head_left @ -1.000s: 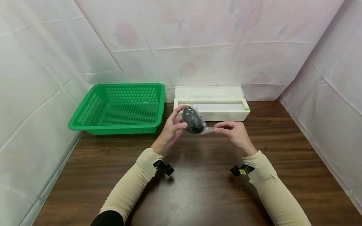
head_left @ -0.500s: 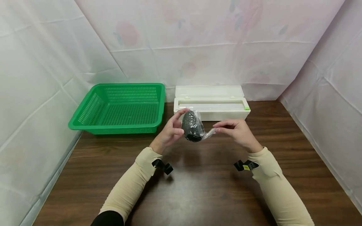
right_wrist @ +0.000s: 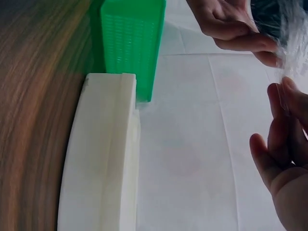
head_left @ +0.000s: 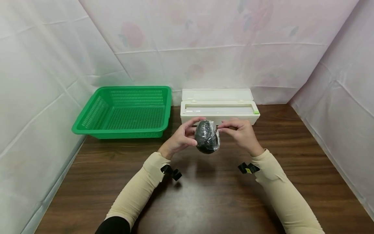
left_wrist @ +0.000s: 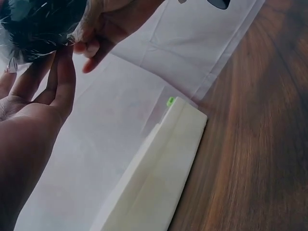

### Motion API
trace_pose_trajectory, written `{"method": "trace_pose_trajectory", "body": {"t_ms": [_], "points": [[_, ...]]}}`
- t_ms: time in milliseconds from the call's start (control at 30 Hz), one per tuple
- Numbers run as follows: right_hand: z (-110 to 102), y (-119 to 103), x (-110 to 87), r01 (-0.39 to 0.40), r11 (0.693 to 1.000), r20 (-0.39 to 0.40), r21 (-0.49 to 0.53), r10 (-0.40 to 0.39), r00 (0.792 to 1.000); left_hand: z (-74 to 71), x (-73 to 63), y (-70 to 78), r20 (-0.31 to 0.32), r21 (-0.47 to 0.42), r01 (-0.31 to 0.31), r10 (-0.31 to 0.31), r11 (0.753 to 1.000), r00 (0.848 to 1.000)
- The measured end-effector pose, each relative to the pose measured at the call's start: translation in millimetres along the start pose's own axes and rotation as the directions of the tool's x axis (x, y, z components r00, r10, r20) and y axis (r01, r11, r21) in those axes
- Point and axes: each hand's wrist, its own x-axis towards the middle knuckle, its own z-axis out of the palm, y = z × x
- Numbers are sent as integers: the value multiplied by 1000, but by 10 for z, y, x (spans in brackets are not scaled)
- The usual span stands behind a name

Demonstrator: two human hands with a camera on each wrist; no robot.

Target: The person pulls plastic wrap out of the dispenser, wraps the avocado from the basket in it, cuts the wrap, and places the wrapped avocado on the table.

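Observation:
A dark, egg-shaped object (head_left: 205, 138) wrapped in clear cling film (right_wrist: 291, 36) is held above the table, in front of a white box. My left hand (head_left: 181, 138) grips its left side between thumb and fingers; in the left wrist view those fingers (left_wrist: 65, 82) support it from below. On the other side, my right hand (head_left: 241, 134) pinches the film's loose end close to the object. The right wrist view shows the gathered film running down between that thumb and forefinger. What the object is under the film cannot be made out.
Behind the hands stands a white cling film dispenser (head_left: 219, 117), its lid (head_left: 217, 94) raised and a green piece at its right end. A green perforated basket (head_left: 122, 132) is at the back left of the brown wooden table (head_left: 204, 201). White cloth (head_left: 187, 32) hangs around.
The wrapped object has come slightly lower and to the right, and has turned in the left hand. The film tail, earlier stretched out to the right, is now short, with the right hand near the object.

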Motion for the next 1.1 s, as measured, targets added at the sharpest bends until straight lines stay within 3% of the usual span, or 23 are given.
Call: {"method": "trace_pose_trajectory", "body": {"t_ms": [200, 467, 633, 733, 833, 967, 1100], "points": [[67, 26, 12, 39, 999, -35, -5, -39, 999, 13, 19, -32, -14, 49, 21, -20, 999, 1000], [100, 65, -3, 24, 996, -54, 81, -20, 998, 14, 45, -52, 2, 56, -27, 27, 998, 1000], [126, 91, -9, -43, 996, -68, 80, 48, 997, 4, 33, -46, 5, 54, -16, 16, 998, 1000], [148, 96, -20, -95, 995, -76, 28, 97, 992, -7, 19, -41, 12, 49, 3, -3, 999, 1000], [154, 72, -29, -94, 995, -65, -11, 94, 994, -13, 20, -35, 10, 54, 14, -14, 998, 1000], [116, 5, -25, -65, 997, -48, 31, 66, 997, -10, 31, -24, -40, 92, 27, -23, 995, 999], [41, -33, -26, -95, 994, -34, 49, 97, 995, 4, 29, 9, -145, 234, 80, -47, 969, 988]]}}
